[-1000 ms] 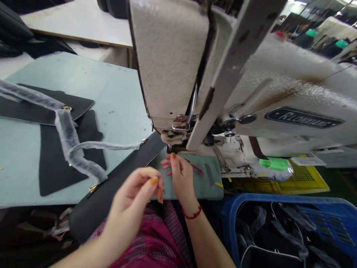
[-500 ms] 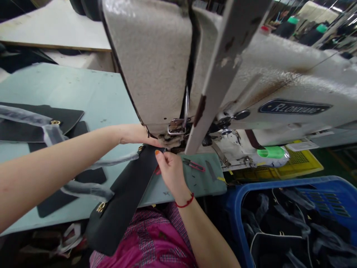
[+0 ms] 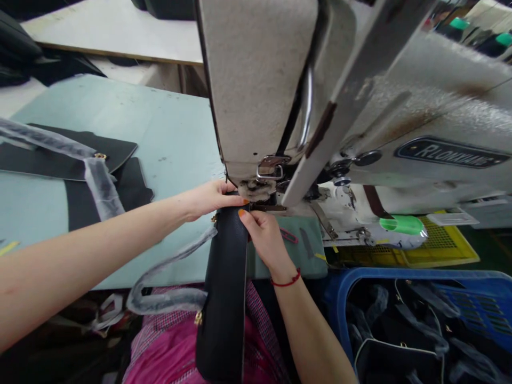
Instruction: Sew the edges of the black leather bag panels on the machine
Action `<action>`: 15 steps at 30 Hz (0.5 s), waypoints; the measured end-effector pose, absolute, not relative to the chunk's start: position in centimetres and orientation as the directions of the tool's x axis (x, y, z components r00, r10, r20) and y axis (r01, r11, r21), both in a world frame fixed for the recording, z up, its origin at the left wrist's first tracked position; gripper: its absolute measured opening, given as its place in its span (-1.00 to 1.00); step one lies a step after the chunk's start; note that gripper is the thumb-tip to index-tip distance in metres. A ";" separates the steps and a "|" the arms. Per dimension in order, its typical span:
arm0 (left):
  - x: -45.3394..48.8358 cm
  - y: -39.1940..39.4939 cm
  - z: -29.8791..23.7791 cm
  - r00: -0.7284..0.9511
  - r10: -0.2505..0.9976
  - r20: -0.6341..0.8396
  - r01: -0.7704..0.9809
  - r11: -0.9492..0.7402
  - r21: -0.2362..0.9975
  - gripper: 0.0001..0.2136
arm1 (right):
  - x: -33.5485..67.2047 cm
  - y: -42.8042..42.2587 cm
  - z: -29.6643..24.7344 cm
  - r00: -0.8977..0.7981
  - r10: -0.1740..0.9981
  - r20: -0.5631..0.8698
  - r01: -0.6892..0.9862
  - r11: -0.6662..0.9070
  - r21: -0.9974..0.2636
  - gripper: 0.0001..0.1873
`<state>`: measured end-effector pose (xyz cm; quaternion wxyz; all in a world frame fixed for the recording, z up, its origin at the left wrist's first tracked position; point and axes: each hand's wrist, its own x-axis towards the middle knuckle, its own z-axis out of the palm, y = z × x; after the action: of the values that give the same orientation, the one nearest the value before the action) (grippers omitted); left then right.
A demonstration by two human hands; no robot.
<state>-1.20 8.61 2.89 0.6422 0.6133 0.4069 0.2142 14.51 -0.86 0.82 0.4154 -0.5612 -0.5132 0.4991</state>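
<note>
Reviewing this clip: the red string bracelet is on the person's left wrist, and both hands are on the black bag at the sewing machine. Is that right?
Not quite. The head view shows the red string bracelet on the right wrist, not the left. The rest stands: the left hand and right hand are both on the black bag at the sewing machine.

Black bag body (image 3: 226, 282): smooth, faintly glossy leather-look surface. Sewing machine arm (image 3: 256, 80): rough, speckled cream paint. Laundry-style crate (image 3: 334, 304): blue plastic.
</note>
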 end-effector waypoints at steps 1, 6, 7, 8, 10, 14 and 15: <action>-1.1 8.3 2.9 0.561 0.785 -0.261 0.223 0.161 0.962 -0.68 | 14.8 -0.8 1.0 -0.032 0.991 -0.126 0.174 -0.119 -0.978 -0.51; -1.1 7.4 3.5 0.539 0.804 -0.251 0.260 0.125 0.958 -0.67 | 15.6 -0.7 1.4 -0.082 0.990 -0.117 0.208 -0.097 -0.973 -0.50; -1.2 7.5 3.5 0.548 0.797 -0.252 0.273 0.114 0.955 -0.67 | 15.7 -0.7 1.4 -0.086 0.990 -0.116 0.211 -0.096 -0.973 -0.50; -1.4 7.7 3.3 0.558 0.791 -0.250 0.283 0.101 0.954 -0.66 | 15.7 -0.8 1.4 -0.088 0.989 -0.119 0.215 -0.098 -0.972 -0.50; -2.2 8.3 2.5 0.569 0.790 -0.228 0.296 0.063 0.953 -0.64 | 15.7 -0.9 1.6 -0.086 0.988 -0.131 0.229 -0.109 -0.967 -0.49; -5.4 9.1 -1.0 0.436 0.896 -0.087 0.360 -0.086 0.929 -0.59 | 15.6 -1.4 1.9 -0.087 0.988 -0.126 0.277 -0.098 -0.956 -0.47; -6.4 8.9 -2.2 0.395 0.917 -0.046 0.402 -0.127 0.907 -0.58 | 15.7 -1.6 1.9 -0.092 0.988 -0.124 0.285 -0.093 -0.954 -0.47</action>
<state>-6.36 8.92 -2.18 0.4608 0.6967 0.4733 0.2799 15.66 -1.59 1.93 0.3681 -0.5644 -0.5640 0.4773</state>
